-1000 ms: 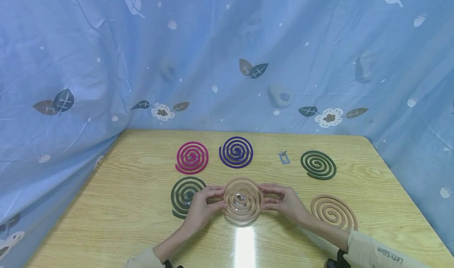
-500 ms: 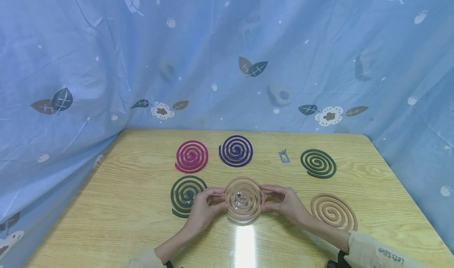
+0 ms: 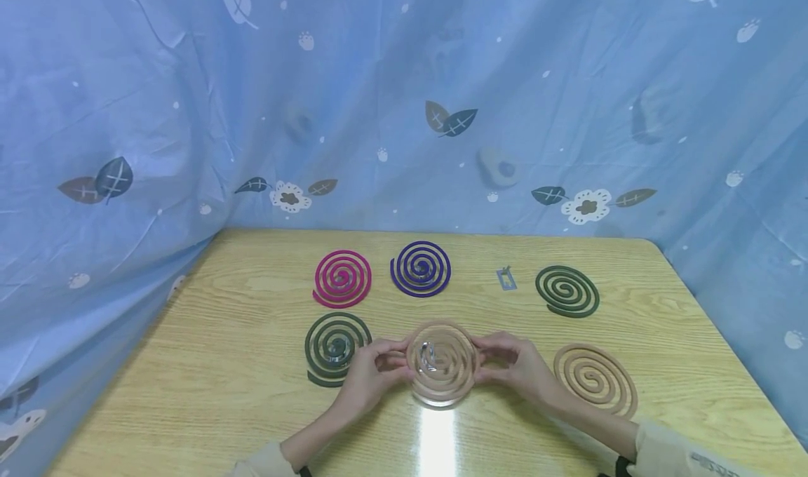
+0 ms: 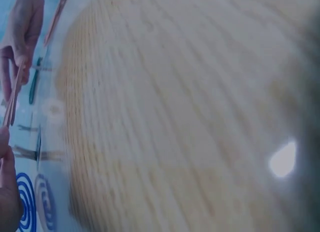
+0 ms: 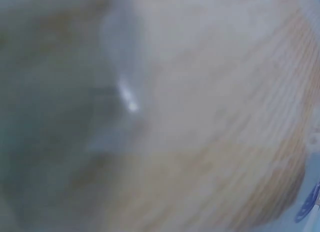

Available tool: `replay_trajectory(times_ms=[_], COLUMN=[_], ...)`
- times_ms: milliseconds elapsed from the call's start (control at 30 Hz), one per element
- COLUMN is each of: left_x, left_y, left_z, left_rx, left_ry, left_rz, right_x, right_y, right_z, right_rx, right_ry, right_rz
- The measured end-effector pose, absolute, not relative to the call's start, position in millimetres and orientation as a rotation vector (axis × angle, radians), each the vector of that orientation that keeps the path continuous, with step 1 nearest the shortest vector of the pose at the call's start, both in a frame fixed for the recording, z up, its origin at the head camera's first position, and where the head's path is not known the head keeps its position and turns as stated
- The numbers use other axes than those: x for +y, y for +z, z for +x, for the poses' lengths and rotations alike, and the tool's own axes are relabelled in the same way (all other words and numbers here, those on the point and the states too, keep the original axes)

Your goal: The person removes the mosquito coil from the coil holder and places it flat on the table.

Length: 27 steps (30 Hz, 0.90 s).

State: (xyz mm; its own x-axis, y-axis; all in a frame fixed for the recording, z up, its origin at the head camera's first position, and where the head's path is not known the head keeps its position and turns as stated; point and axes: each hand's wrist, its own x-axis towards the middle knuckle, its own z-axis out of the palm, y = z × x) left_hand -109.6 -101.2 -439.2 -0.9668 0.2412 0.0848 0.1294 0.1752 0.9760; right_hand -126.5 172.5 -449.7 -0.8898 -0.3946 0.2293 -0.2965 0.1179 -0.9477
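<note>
A tan mosquito coil [image 3: 444, 386] is held up between both hands over the table, its turns looking doubled and blurred. My left hand [image 3: 369, 379] pinches its left edge between thumb and fingers; my right hand [image 3: 520, 368] pinches the opposite edge. Edge-on in the left wrist view, the coil [image 4: 15, 99] shows more than one thin layer. Through its gaps a small metal stand [image 3: 428, 356] shows on the table. A dark green coil [image 3: 315, 344] lies beside the left hand, and another tan coil [image 3: 593, 379] lies beyond the right forearm.
Toward the back lie a magenta coil [image 3: 360, 280] and a purple coil [image 3: 435, 291], each over a metal stand. A bare metal stand [image 3: 506, 278] and a second dark green coil [image 3: 590, 291] are at back right. A blue patterned curtain [image 3: 379, 77] surrounds the wooden table [image 3: 208, 365].
Both hands have shifted slightly right and toward the person with the tan coil. Its turns look more blurred and doubled, and the metal stand now shows left of its centre.
</note>
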Motion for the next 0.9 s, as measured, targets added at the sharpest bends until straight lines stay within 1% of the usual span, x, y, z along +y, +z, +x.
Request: replay_trajectory(times_ms=[233,467,667,900], left_x=[-98,-97,-93,-87], left_y=[-440,-439,-441,-442], left_z=[-107,-104,-102,-102], left_rx=[2.289,2.269,2.239,2.252], left_ry=[1.928,1.891,1.906,1.955], left_rz=[0.406,0.401,0.416,0.440], right_x=[181,188,193,194], right_y=[-453,-458,-460,-456], right_z=[-120,-117,-115,-113], right_rx=[2.322,2.274,2.262,2.290], right_ry=[-1.949,-1.932,-1.918,-1.895], right_rz=[-0.745,-0.699,-0.717,-0.683])
